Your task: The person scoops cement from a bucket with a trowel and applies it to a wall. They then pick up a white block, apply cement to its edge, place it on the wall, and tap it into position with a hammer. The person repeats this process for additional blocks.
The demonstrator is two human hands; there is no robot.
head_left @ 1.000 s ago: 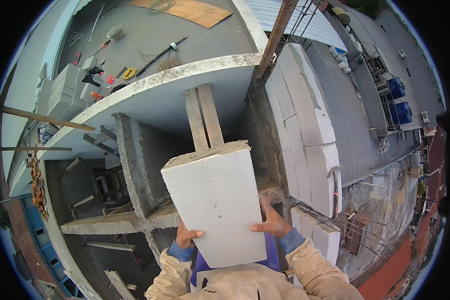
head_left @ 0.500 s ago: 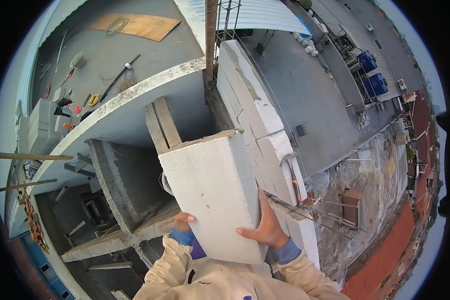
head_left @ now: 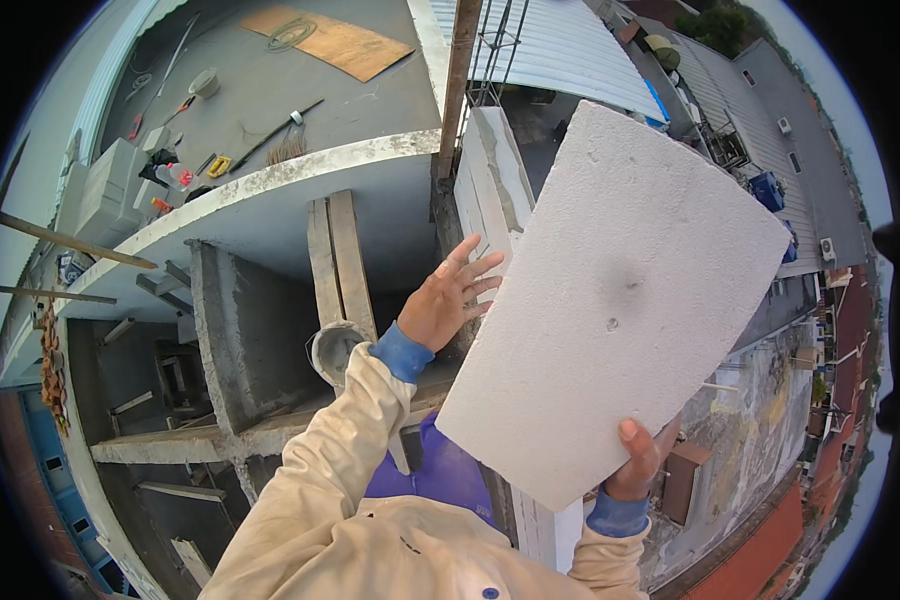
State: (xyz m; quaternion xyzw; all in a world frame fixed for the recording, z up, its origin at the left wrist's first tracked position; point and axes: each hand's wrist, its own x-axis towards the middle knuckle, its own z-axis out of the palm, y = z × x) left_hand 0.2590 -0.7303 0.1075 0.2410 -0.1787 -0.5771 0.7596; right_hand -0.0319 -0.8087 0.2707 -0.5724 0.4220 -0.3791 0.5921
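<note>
A large white aerated concrete block [head_left: 610,310] is held up, tilted, to the right of my body, with its broad face toward me. My right hand [head_left: 638,465] grips its lower right edge, the thumb lying on the face and the other fingers mostly hidden behind. Beside the block's left edge, my left hand [head_left: 450,300] is open with its fingers spread; whether a fingertip touches the block I cannot tell. Behind the block, partly covered by it, stands a wall of white blocks [head_left: 488,185] with grey mortar along its top.
A mortar-smeared bucket [head_left: 338,352] stands by two wooden planks [head_left: 338,255] that span an open gap left of me. A wooden post [head_left: 458,85] rises at the wall's far end. Tools, including a yellow-handled one [head_left: 219,167], lie on the far-left slab. Lower roofs are at right.
My left hand has let go of the block and risen beside it. The block has swung up and right, turning its broad face toward me, with my right hand still holding it.
</note>
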